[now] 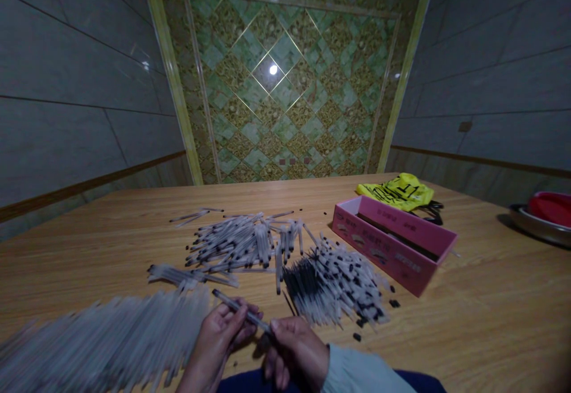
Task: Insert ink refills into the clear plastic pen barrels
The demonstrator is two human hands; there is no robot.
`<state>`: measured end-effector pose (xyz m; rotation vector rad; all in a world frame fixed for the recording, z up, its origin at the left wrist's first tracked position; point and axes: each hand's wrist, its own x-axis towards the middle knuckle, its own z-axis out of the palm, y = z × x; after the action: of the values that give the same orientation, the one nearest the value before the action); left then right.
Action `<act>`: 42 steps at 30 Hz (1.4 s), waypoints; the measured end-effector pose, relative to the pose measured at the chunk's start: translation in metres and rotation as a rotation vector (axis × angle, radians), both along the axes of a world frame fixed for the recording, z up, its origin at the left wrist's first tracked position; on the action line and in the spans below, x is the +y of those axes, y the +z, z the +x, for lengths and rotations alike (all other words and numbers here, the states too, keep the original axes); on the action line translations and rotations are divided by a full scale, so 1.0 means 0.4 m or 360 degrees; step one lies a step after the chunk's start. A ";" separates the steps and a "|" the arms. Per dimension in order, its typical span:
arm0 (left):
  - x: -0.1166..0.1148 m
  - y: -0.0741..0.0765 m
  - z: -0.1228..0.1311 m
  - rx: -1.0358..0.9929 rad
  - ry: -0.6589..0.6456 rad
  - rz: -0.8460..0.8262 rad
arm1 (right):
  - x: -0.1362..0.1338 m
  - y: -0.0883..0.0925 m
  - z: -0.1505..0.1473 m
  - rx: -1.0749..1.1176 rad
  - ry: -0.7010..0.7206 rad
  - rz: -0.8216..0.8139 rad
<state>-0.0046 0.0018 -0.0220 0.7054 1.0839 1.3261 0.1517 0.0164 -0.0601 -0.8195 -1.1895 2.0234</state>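
My left hand (220, 330) and my right hand (292, 351) are both closed on one slim clear pen (236, 308) with a dark tip, held low in the middle, just above the wooden table (491, 321). The pen slants from upper left to lower right between my fingers. A big heap of clear pen barrels (102, 339) lies to the left of my hands. Right of them lies a pile of black-ended refills and caps (339, 283). Further back is another pile of pens (241, 241).
An open pink cardboard box (397, 241) stands right of the piles, with a yellow bag (397, 191) behind it. A metal dish with something red in it (542, 217) sits at the right edge. Small black caps (357, 337) lie loose. Tiled walls close in behind.
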 end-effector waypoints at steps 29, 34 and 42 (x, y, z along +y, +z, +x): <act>-0.029 0.020 0.017 -0.0548 -0.0052 0.0133 | -0.041 0.037 -0.027 -0.0151 0.0269 0.0101; -0.037 0.017 0.001 -0.1164 -0.0184 0.0142 | -0.036 0.000 -0.038 0.0077 0.0602 -0.0087; -0.033 0.018 -0.006 -0.1188 0.0166 0.0082 | -0.054 0.048 -0.020 -0.0832 0.0149 0.1197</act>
<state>-0.0072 -0.0116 -0.0147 0.1468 0.4842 1.5312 0.1436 -0.0054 -0.0409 -0.9152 -2.1228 1.2553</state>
